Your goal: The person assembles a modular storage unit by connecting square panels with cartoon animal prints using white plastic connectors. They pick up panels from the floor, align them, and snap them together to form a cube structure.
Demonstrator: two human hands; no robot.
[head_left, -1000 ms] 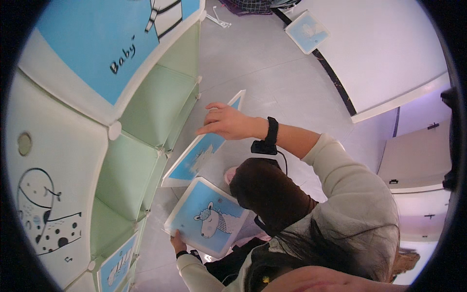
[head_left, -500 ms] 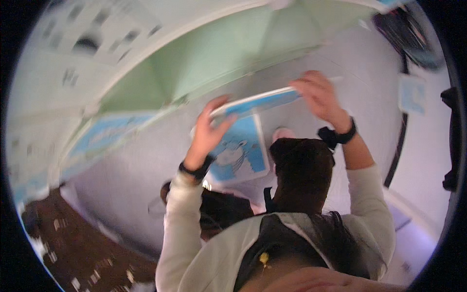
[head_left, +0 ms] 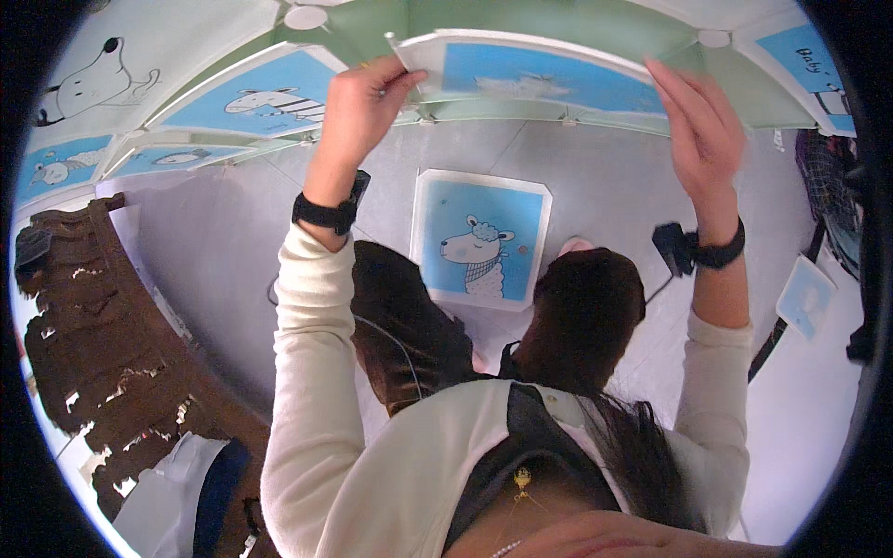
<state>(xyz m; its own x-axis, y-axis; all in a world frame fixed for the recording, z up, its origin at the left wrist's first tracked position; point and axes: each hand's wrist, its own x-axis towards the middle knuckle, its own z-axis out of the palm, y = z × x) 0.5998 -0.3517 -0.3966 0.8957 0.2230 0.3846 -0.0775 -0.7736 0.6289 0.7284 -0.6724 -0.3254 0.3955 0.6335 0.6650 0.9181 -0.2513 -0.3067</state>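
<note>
A thin white-edged panel with a blue printed face (head_left: 586, 82) is held up between my hands, in front of the light-green rack (head_left: 642, 28). My left hand (head_left: 365, 104) pinches its left end between thumb and fingers. At the other end, my right hand (head_left: 699, 130) grips the edge with long, nearly straight fingers; its thumb is hidden. The panel leans, so its picture appears foreshortened. Below, a second panel (head_left: 483, 240) with a cartoon sheep on blue lies on the floor, in front of my knees and apart from both hands.
White round connectors (head_left: 714, 38) join the rack's panels. Blue animal panels (head_left: 265, 93) fill compartments on the left. Another panel (head_left: 807, 296) rests at the right, below dark hanging cloth (head_left: 826, 191). A brown ruffled cloth (head_left: 112, 335) spreads at lower left.
Both hands have risen with the panel, up to the rack front. The panel has gone from slanted to nearly level. My view has also shifted, showing the floor panel in full.
</note>
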